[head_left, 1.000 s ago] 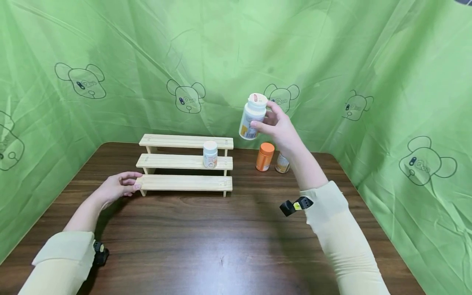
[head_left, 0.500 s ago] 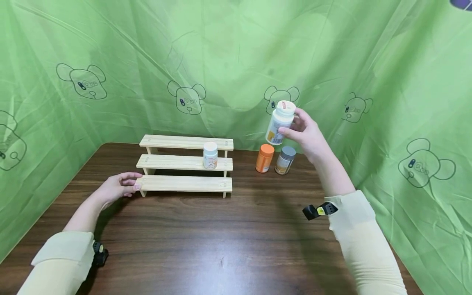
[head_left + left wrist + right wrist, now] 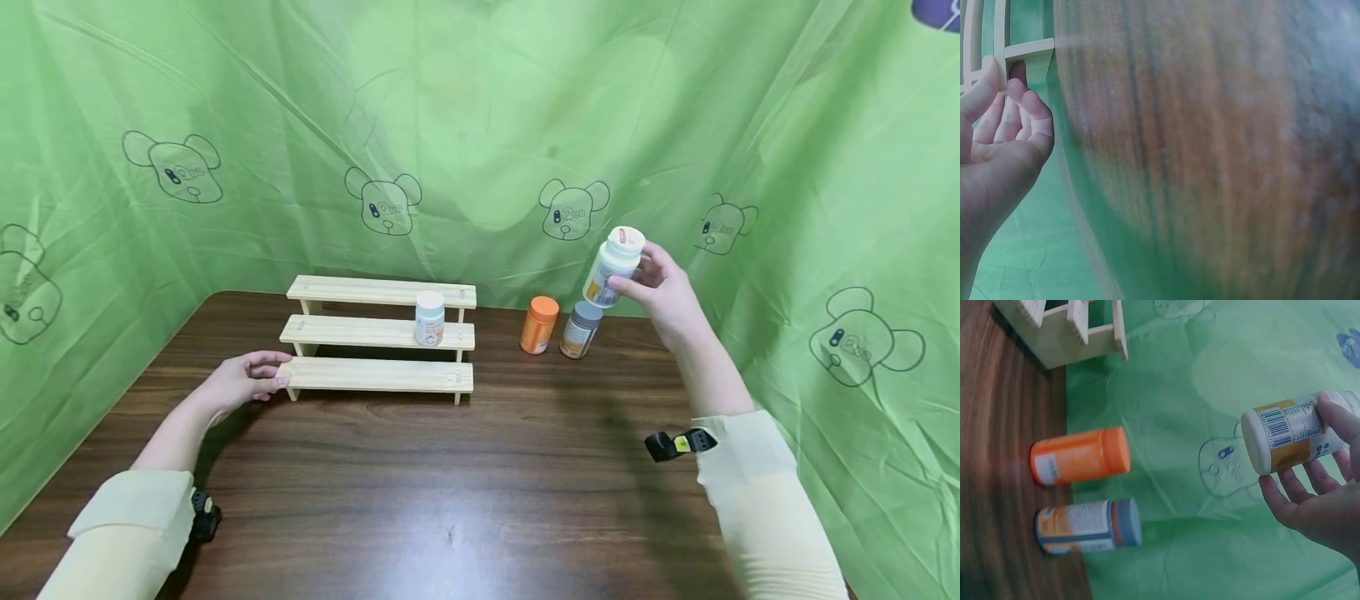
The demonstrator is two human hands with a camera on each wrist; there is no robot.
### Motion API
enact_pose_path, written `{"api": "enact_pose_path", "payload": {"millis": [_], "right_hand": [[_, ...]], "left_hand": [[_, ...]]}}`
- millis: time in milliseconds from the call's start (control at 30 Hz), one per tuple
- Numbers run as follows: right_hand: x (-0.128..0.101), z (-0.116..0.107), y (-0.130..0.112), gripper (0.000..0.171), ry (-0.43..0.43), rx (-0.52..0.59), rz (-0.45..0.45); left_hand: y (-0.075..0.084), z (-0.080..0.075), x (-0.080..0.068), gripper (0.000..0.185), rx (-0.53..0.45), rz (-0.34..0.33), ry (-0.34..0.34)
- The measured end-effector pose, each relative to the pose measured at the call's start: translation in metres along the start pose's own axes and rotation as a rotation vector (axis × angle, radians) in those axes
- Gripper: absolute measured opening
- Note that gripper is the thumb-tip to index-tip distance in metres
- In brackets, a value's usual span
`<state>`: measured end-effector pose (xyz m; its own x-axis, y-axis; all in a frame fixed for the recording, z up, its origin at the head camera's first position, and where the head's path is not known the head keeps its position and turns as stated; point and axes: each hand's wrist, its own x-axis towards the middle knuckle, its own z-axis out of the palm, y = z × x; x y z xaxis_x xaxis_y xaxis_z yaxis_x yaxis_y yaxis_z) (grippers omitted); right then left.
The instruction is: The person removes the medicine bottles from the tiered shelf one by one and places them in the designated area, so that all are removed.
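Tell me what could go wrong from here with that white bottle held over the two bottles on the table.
1. The right hand holds the white bottle tilted, right above the grey-capped bottle; lowering it there could topple that one or the orange bottle beside it.
2. In the right wrist view the fingers look loosely wrapped, so it might slip.

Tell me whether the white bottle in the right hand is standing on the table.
No: the right hand holds the white bottle in the air, above the grey-capped bottle.
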<state>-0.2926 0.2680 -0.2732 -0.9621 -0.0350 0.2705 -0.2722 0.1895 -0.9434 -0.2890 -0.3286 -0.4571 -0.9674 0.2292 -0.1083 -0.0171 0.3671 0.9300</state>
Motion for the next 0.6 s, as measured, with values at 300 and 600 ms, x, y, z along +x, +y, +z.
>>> {"api": "enact_pose_path", "payload": {"millis": [300,600], "right_hand": [[-0.006,-0.019,0.029,0.062,0.039,-0.045,0.026],[-0.007,-0.033,0.067,0.066,0.099,-0.101,0.112]], "left_hand": [[0.002,0.001,-0.001,0.06,-0.002,0.003,0.0],[0.004,0.001,-0.002,0.06,0.005,0.0,0.004]]}}
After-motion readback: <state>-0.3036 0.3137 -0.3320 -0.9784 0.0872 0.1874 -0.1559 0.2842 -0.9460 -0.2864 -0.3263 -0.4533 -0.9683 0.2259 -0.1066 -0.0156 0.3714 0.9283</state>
